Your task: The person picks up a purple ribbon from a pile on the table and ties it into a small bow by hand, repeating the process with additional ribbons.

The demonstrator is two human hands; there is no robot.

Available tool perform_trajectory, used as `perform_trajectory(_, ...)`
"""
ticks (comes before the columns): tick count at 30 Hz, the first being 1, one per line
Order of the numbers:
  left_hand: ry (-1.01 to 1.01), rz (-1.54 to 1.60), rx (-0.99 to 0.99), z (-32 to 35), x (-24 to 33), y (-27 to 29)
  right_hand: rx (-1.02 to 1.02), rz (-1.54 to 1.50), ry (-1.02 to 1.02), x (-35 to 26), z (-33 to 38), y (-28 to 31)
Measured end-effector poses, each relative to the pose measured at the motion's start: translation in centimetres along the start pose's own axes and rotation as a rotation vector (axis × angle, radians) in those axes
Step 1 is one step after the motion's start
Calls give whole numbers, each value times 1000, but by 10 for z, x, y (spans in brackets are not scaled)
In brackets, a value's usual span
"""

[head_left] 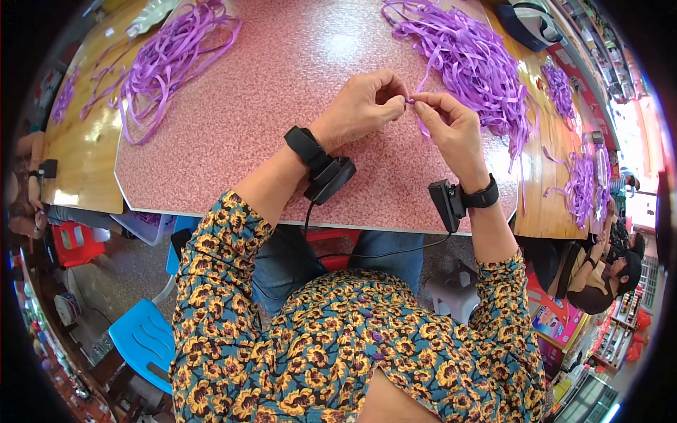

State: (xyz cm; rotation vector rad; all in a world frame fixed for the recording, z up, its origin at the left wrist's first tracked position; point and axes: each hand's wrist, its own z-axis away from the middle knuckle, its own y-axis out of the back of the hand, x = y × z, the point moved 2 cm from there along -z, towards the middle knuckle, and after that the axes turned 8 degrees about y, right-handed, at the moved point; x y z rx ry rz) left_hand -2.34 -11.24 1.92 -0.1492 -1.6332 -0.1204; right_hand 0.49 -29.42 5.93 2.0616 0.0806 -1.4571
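Observation:
Above the pink speckled tabletop [268,134], both my hands meet with their fingertips almost touching. My left hand [363,109] pinches a small bit of purple ribbon [424,79] between thumb and forefinger. Thumb and forefinger of my right hand [453,128] close on the same ribbon just beside it. Where they meet, a small purple lump shows, too small to make out fully. The ribbon runs up toward a large tangled heap of purple ribbons [472,67] at the right, and a short length hangs below the fingers. Each wrist wears a black strap with a box-shaped device.
Another loose pile of purple ribbons [166,60] lies at the far left. Smaller ribbon bundles [581,185] rest on the yellow wooden table [546,211] to the right. A blue chair [144,342] stands at lower left, near a red stool [76,243]. Other people sit at both sides.

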Motion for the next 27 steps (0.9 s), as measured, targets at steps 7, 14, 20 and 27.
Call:
perform_trajectory(7,-55,-144,41,2,4,-2,-5,-31,-22,1,0,0)
perform_trajectory(14,-86,-167,45,2,6,-3,-14,-111,-63,7,0,1)
perform_trajectory(20,-109,-202,45,1,6,-3,-6,-146,-96,6,2,1)
perform_trajectory(27,-106,-228,50,2,5,-2,-8,-10,-4,2,2,3)
